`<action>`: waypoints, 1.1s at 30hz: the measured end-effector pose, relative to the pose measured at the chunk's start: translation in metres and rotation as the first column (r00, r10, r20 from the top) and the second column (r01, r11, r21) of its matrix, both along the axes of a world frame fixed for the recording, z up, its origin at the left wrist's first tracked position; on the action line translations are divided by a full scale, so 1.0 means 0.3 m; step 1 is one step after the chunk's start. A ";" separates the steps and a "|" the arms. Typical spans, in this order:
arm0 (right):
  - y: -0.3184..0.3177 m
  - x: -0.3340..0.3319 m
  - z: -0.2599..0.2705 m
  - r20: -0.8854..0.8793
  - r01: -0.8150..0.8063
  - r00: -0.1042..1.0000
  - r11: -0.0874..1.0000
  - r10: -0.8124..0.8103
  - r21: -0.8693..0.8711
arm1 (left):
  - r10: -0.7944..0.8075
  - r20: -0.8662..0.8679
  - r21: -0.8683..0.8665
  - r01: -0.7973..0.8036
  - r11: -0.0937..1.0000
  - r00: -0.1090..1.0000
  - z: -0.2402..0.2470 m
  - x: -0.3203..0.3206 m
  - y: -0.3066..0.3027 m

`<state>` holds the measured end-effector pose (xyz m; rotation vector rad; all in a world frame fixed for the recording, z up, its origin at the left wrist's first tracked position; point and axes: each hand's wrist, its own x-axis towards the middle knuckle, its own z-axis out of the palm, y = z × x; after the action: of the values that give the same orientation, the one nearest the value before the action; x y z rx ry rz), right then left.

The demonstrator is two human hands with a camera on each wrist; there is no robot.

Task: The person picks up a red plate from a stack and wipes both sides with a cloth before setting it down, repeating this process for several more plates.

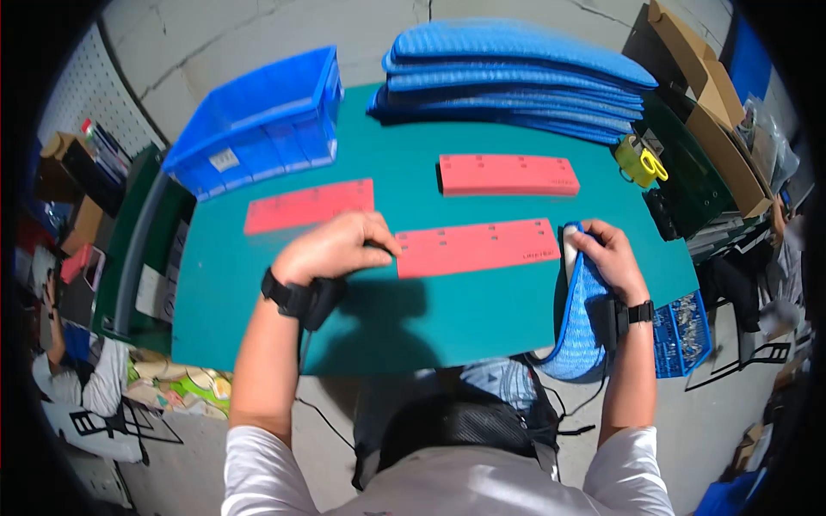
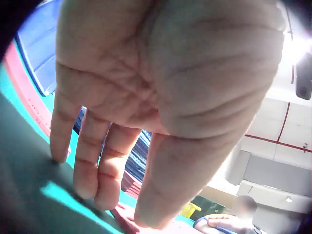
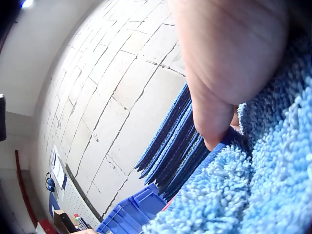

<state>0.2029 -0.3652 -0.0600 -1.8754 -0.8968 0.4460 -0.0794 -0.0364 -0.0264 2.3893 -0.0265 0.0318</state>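
A flat red plate [image 1: 478,248] with small slots and dark lettering lies in the middle of the green table. At its left end is my left hand [image 1: 334,248], fingertips and thumb touching the edge; in the left wrist view the fingers [image 2: 87,168] reach down nearly straight. My right hand [image 1: 613,262] pinches the upper end of a blue microfibre mop pad [image 1: 583,322] between thumb and fingers. The pad's lower end curls past the table's front edge. Close up, the right wrist view shows its looped pile [image 3: 273,180], with the thumb pressed on the bound edge.
Another red plate [image 1: 301,205] lies behind the left hand, and a thicker red stack [image 1: 509,175] sits farther back. A blue bin [image 1: 258,129] and piled blue pads [image 1: 516,73] stand at the back. Yellow scissors [image 1: 652,163] are at the right, a parts tray [image 1: 684,331] below.
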 end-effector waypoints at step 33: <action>0.590 -0.460 0.138 0.606 -0.501 0.610 0.841 0.511 -0.204 | 0.032 -0.095 -0.026 -0.035 0.999 0.995 0.006 -0.008 -0.008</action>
<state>0.0648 -0.1883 -0.0187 -1.7751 -1.9348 0.1153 -0.0819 -0.0389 -0.0247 2.3607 0.0587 -0.0646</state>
